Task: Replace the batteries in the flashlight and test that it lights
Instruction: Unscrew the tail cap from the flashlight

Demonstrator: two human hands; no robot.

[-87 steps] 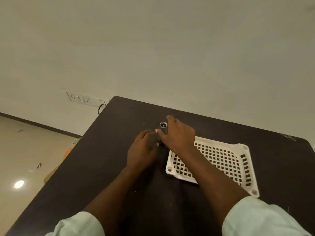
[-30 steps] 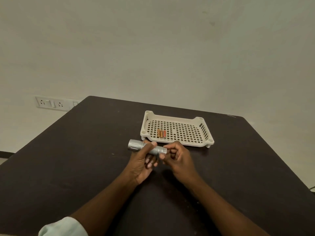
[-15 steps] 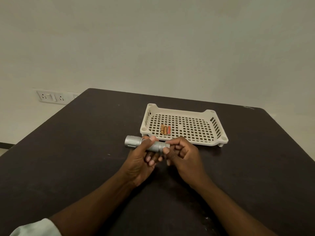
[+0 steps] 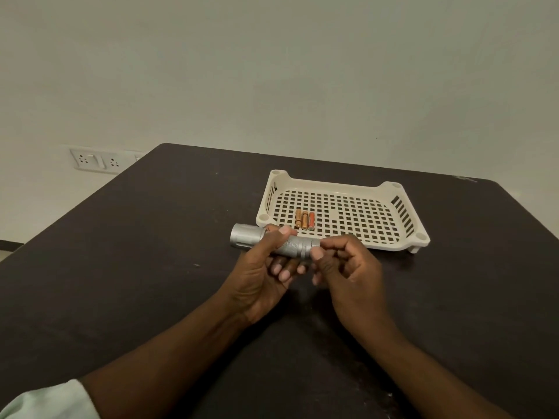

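Two hands held a silver flashlight (image 4: 273,241) just above the dark table (image 4: 136,267), in front of the tray's near edge. It lay roughly level, its wider head pointing to the person's left and its knurled barrel running right. The left hand (image 4: 266,276) was wrapped around the barrel from beneath, thumb on top and fingertips (image 4: 284,272) showing below. The right hand (image 4: 348,267) pinched the tail end (the ringed cap section) between thumb and forefinger, its other fingers curled in. Whether the cap was loose or tight could not be told. Just behind the flashlight sat a cream perforated tray (image 4: 402,237), and inside it, near its left front corner, three small batteries (image 4: 305,220) lay side by side, touching. A pale sleeve (image 4: 45,400) covered the left forearm at the bottom edge. On the wall to the left was a white socket-and-switch plate (image 4: 96,160).
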